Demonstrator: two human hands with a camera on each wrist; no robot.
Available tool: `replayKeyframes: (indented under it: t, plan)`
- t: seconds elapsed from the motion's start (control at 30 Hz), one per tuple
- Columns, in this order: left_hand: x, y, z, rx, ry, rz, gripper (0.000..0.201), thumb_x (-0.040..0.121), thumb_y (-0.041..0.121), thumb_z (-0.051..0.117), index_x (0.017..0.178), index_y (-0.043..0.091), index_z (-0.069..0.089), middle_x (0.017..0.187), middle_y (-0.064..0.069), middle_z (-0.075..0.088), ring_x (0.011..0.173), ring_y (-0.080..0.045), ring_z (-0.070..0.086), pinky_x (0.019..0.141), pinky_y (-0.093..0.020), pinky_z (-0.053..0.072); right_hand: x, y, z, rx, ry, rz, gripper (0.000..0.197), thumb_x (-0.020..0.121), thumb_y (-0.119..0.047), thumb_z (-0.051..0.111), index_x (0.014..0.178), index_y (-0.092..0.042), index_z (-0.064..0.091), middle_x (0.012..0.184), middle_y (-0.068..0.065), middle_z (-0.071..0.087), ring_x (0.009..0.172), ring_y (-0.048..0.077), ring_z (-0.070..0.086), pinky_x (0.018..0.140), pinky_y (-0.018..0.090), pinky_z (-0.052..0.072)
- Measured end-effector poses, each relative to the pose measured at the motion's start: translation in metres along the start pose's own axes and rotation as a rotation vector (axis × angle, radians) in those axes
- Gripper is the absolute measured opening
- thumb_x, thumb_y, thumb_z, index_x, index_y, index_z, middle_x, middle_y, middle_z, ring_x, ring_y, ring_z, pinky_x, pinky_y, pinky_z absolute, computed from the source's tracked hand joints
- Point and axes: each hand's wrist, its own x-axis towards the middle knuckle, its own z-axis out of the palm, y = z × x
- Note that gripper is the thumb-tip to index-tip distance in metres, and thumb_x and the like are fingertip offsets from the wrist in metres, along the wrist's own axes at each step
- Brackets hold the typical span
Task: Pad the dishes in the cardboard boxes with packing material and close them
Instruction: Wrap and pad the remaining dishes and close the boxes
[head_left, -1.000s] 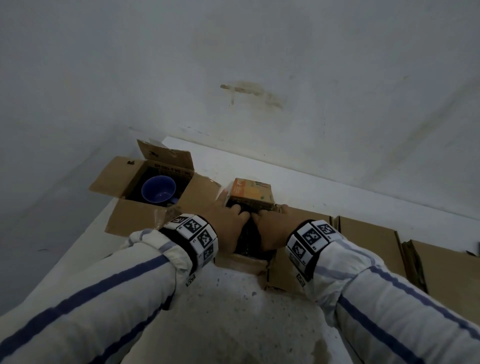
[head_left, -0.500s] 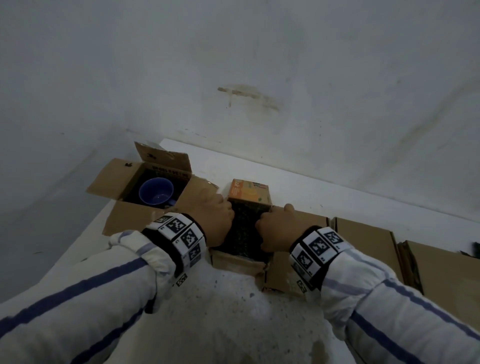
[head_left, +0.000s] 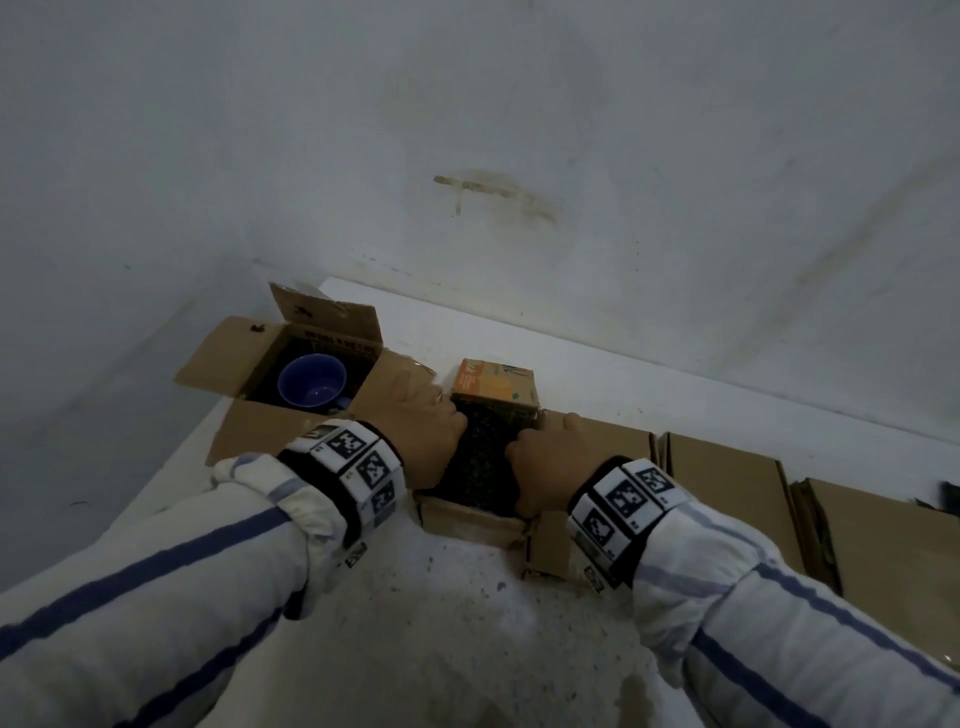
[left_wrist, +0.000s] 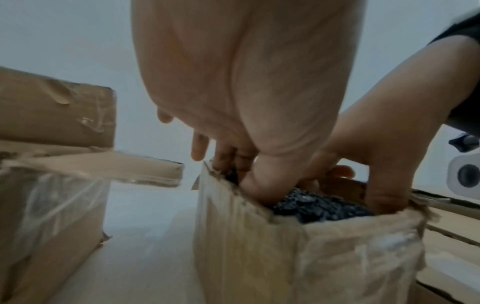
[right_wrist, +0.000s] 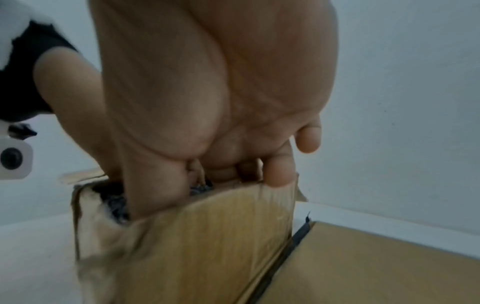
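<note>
A small cardboard box (head_left: 467, 525) stands open in the middle of the white tabletop, filled to the brim with dark packing material (head_left: 483, 457). Its far flap (head_left: 493, 384) is printed orange and stands up. My left hand (head_left: 426, 431) presses down into the packing along the box's left wall, thumb buried in the packing (left_wrist: 319, 207). My right hand (head_left: 545, 462) pushes in at the right wall (right_wrist: 207, 236), thumb inside and little finger outside the edge. No dish shows under the padding. Left of it, a larger open box (head_left: 249, 436) holds a blue cup (head_left: 311, 379).
Two closed flat cardboard boxes (head_left: 727, 493) (head_left: 883, 545) lie in a row to the right, tight against the middle box. A white wall rises just behind the table. The table's left edge runs beside the open box.
My hands were together at the middle of the box a second ago. They have slid apart to its left and right walls, uncovering the dark packing between them.
</note>
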Motion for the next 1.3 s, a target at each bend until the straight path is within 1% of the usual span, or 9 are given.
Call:
replayKeyframes:
  t: [0.17, 0.3, 0.47, 0.6, 0.9, 1.03, 1.1, 1.23, 1.3]
  plan:
    - [0.013, 0.019, 0.01, -0.11, -0.021, -0.096, 0.054, 0.084, 0.013, 0.05, 0.135, 0.012, 0.033, 0.124, -0.009, 0.054, 0.14, -0.036, 0.015, 0.108, -0.067, -0.002, 0.0, -0.006, 0.01, 0.012, 0.104, 0.018, 0.034, 0.087, -0.038, 0.054, 0.117, -0.023, 0.057, 0.11, 0.001, 0.055, 0.095, 0.02, 0.056, 0.096, 0.044, 0.026]
    - [0.009, 0.011, 0.016, -0.164, -0.041, -0.063, 0.07, 0.085, 0.023, 0.054, 0.146, 0.019, 0.02, 0.142, -0.006, 0.042, 0.143, -0.032, 0.007, 0.109, -0.063, 0.002, -0.003, 0.004, 0.009, 0.104, -0.017, -0.002, 0.04, 0.083, -0.047, 0.058, 0.112, -0.019, 0.06, 0.113, 0.004, 0.054, 0.099, 0.023, 0.054, 0.088, 0.044, 0.029]
    - [-0.004, 0.006, 0.019, -0.327, 0.159, -0.086, 0.05, 0.082, 0.026, 0.055, 0.131, 0.032, 0.043, 0.132, 0.004, 0.046, 0.127, -0.021, 0.034, 0.106, -0.042, 0.023, -0.016, 0.029, 0.012, 0.548, 0.153, -0.032, 0.022, 0.088, -0.029, 0.057, 0.102, -0.015, 0.069, 0.112, -0.001, 0.062, 0.102, 0.022, 0.058, 0.079, 0.031, 0.044]
    - [0.002, 0.034, 0.005, -0.503, 0.283, -0.105, 0.041, 0.079, 0.018, 0.05, 0.119, 0.028, 0.055, 0.125, 0.005, 0.05, 0.124, -0.018, 0.038, 0.106, -0.036, 0.022, -0.031, 0.035, 0.026, 0.686, 0.314, 0.025, 0.024, 0.092, -0.017, 0.05, 0.111, -0.013, 0.064, 0.12, 0.002, 0.059, 0.107, 0.017, 0.053, 0.076, 0.019, 0.033]
    - [0.054, 0.184, -0.079, -0.67, 0.253, 0.089, 0.018, 0.089, 0.016, 0.044, 0.097, 0.019, 0.06, 0.112, -0.008, 0.061, 0.092, -0.023, 0.057, 0.078, -0.035, 0.046, -0.109, 0.111, 0.104, 0.943, 0.429, 0.305, 0.026, 0.095, -0.022, 0.047, 0.103, -0.011, 0.069, 0.107, 0.008, 0.068, 0.097, 0.025, 0.063, 0.078, 0.028, 0.047]
    - [0.083, 0.268, -0.109, -0.794, 0.127, 0.158, 0.029, 0.09, 0.014, 0.042, 0.113, 0.013, 0.059, 0.119, -0.009, 0.058, 0.109, -0.028, 0.054, 0.092, -0.038, 0.046, -0.161, 0.167, 0.152, 0.954, 0.406, 0.463, 0.021, 0.094, -0.022, 0.049, 0.094, -0.012, 0.068, 0.097, 0.008, 0.066, 0.094, 0.026, 0.061, 0.072, 0.025, 0.041]
    - [0.1, 0.309, -0.117, -0.796, 0.103, 0.201, 0.028, 0.089, 0.013, 0.044, 0.111, 0.015, 0.059, 0.113, -0.008, 0.061, 0.098, -0.027, 0.058, 0.082, -0.037, 0.05, -0.186, 0.194, 0.177, 0.98, 0.412, 0.533, 0.019, 0.093, -0.023, 0.051, 0.078, -0.019, 0.062, 0.079, -0.001, 0.06, 0.085, 0.022, 0.056, 0.069, 0.023, 0.035]
    - [0.13, 0.384, -0.125, -0.808, 0.036, 0.245, 0.039, 0.088, 0.017, 0.048, 0.126, 0.025, 0.052, 0.131, -0.002, 0.052, 0.114, -0.023, 0.053, 0.096, -0.04, 0.046, -0.232, 0.246, 0.225, 0.998, 0.435, 0.721, 0.017, 0.09, -0.017, 0.052, 0.092, -0.009, 0.067, 0.096, 0.009, 0.066, 0.094, 0.024, 0.059, 0.072, 0.024, 0.036]
    - [0.138, 0.415, -0.132, -0.829, -0.011, 0.281, 0.042, 0.09, 0.013, 0.049, 0.132, 0.018, 0.05, 0.136, -0.005, 0.049, 0.121, -0.023, 0.05, 0.101, -0.035, 0.042, -0.253, 0.268, 0.25, 1.005, 0.424, 0.821, 0.018, 0.09, -0.016, 0.049, 0.079, -0.013, 0.063, 0.092, 0.014, 0.062, 0.091, 0.028, 0.058, 0.073, 0.027, 0.039]
